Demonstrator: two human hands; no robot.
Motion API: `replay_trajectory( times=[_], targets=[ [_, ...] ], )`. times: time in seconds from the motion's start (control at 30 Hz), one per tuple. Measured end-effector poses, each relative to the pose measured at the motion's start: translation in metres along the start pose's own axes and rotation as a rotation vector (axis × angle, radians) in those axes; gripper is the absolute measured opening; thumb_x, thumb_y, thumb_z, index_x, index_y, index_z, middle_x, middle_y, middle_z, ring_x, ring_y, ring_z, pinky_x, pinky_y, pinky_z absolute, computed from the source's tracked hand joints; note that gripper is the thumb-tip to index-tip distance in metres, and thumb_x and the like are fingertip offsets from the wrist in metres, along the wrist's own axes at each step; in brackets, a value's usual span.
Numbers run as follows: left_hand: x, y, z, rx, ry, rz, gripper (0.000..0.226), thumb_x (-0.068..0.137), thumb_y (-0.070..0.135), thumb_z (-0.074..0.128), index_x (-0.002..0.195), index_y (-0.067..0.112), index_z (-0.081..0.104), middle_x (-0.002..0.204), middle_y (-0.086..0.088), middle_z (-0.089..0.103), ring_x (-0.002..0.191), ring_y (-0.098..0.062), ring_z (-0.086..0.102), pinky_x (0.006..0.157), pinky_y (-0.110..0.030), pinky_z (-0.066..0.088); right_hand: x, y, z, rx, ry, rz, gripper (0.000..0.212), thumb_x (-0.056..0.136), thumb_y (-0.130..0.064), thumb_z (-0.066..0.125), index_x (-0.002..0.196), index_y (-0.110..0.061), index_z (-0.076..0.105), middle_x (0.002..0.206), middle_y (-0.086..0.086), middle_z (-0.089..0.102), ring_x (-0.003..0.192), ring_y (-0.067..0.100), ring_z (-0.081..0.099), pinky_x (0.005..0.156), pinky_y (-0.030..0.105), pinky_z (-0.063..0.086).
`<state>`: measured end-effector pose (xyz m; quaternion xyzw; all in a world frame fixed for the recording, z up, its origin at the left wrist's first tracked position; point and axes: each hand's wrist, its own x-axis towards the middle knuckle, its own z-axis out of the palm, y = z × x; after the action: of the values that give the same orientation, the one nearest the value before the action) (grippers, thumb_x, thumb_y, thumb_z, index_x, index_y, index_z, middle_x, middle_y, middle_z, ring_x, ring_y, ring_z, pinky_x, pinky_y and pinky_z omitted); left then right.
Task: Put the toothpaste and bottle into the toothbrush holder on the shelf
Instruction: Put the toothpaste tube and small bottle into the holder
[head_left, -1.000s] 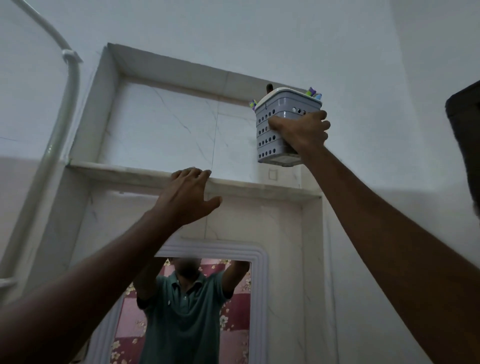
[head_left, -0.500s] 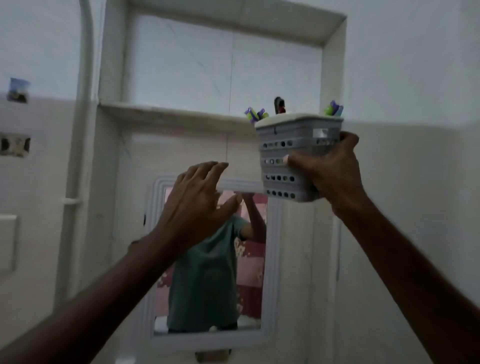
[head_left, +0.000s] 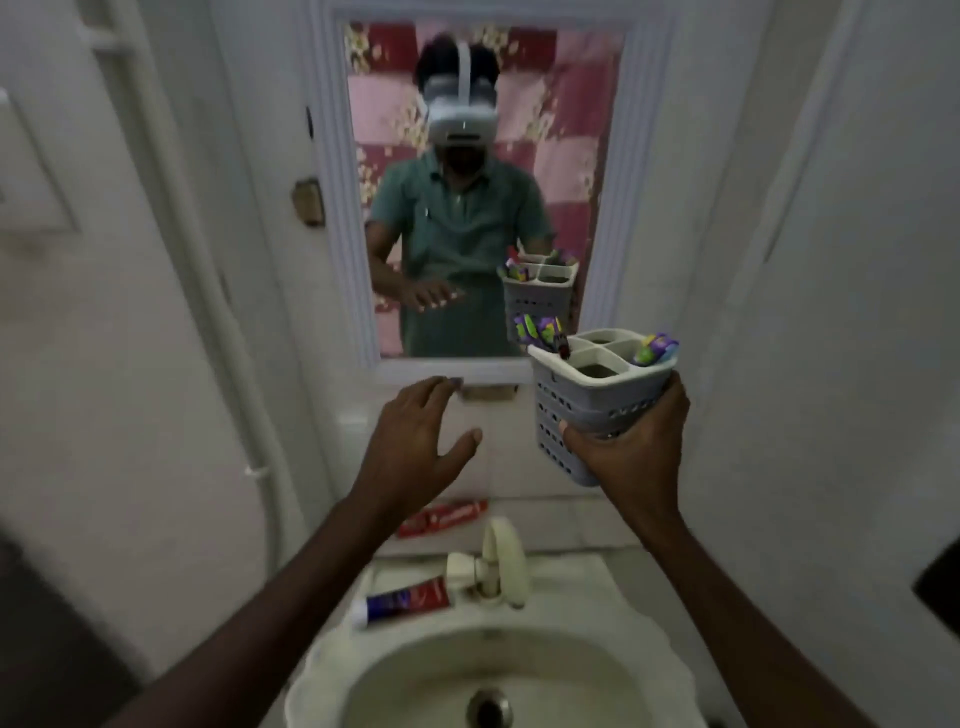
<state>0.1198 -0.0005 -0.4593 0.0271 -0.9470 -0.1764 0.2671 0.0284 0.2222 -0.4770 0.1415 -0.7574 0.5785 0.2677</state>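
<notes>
Four compartments show in the top of the toothbrush holder (head_left: 597, 400), a grey plastic basket w/ rows of small holes down its sides and a paler rim. Bright purple-green packets stick out of the far-left and far-right sections; something dark w/ red pokes up at the left edge, too blurred to name. The two middle sections look unfilled as far as I can see. It's tilted a bit toward me, held in the air in front of the mirror (head_left: 483, 197), above the sink (head_left: 322, 670).

Toothpaste (head_left: 402, 603), blue-red tube w/ white cap, lies flat on the sink rim just left of the tap (head_left: 491, 566). A red box (head_left: 447, 517) lies on the ledge behind, partly hidden by my left wrist. Can't pick out the bottle.

My right hand (head_left: 631, 452) is clamped round the holder's lower half, thumb across the front, fingers wrapped behind. My left hand (head_left: 415, 441) hangs in the air w/ fingers spread apart, palm facing away, thumb out to the right, touching nothing. Both forearms reach up from the bottom corners.
</notes>
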Motion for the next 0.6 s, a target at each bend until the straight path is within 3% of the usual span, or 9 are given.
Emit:
replay_trajectory(
  times=[0.07, 0.2, 0.3, 0.47, 0.6],
  targets=[
    [-0.017, -0.017, 0.031, 0.005, -0.094, -0.057, 0.075, 0.085, 0.060, 0.038, 0.144, 0.015, 0.047, 0.144, -0.008, 0.053, 0.132, -0.026, 0.048, 0.108, -0.041, 0.040, -0.024, 0.036, 0.010, -0.047, -0.023, 0.100, 0.125, 0.045, -0.060, 0.078, 0.147, 0.000, 0.036, 0.140, 0.017, 0.049, 0.133, 0.032, 0.054, 0.107, 0.035, 0.044],
    [-0.045, -0.042, 0.086, 0.007, -0.279, -0.140, 0.072, 0.084, 0.054, 0.045, 0.145, 0.015, 0.047, 0.144, -0.010, 0.054, 0.130, -0.030, 0.050, 0.106, -0.041, 0.041, -0.065, 0.090, 0.025, -0.070, -0.055, 0.244, 0.122, 0.045, -0.052, 0.085, 0.142, 0.002, 0.036, 0.138, 0.018, 0.052, 0.128, 0.031, 0.057, 0.100, 0.018, 0.038],
    [-0.065, -0.057, 0.119, 0.003, -0.390, -0.169, 0.061, 0.089, 0.038, 0.061, 0.144, 0.014, 0.048, 0.141, -0.013, 0.056, 0.129, -0.033, 0.052, 0.103, -0.039, 0.041, -0.093, 0.119, 0.031, -0.080, -0.091, 0.324, 0.124, 0.045, -0.049, 0.092, 0.144, -0.006, 0.031, 0.138, 0.016, 0.057, 0.125, 0.034, 0.062, 0.096, 0.029, 0.047],
    [-0.096, -0.073, 0.158, 0.087, -0.582, -0.265, 0.059, 0.089, 0.033, 0.064, 0.143, 0.017, 0.049, 0.140, -0.010, 0.057, 0.124, -0.030, 0.055, 0.099, -0.040, 0.046, -0.133, 0.153, 0.039, -0.099, -0.086, 0.437, 0.123, 0.044, -0.047, 0.091, 0.143, -0.005, 0.032, 0.138, 0.014, 0.058, 0.124, 0.033, 0.062, 0.094, 0.025, 0.043],
    [-0.111, -0.087, 0.174, 0.184, -0.584, -0.271, 0.064, 0.087, 0.027, 0.064, 0.147, 0.017, 0.043, 0.136, -0.014, 0.060, 0.117, -0.036, 0.060, 0.092, -0.044, 0.052, -0.160, 0.177, 0.043, -0.150, -0.076, 0.442, 0.127, 0.045, -0.042, 0.099, 0.145, -0.008, 0.029, 0.139, 0.012, 0.058, 0.123, 0.033, 0.062, 0.098, 0.037, 0.053]
  ],
)
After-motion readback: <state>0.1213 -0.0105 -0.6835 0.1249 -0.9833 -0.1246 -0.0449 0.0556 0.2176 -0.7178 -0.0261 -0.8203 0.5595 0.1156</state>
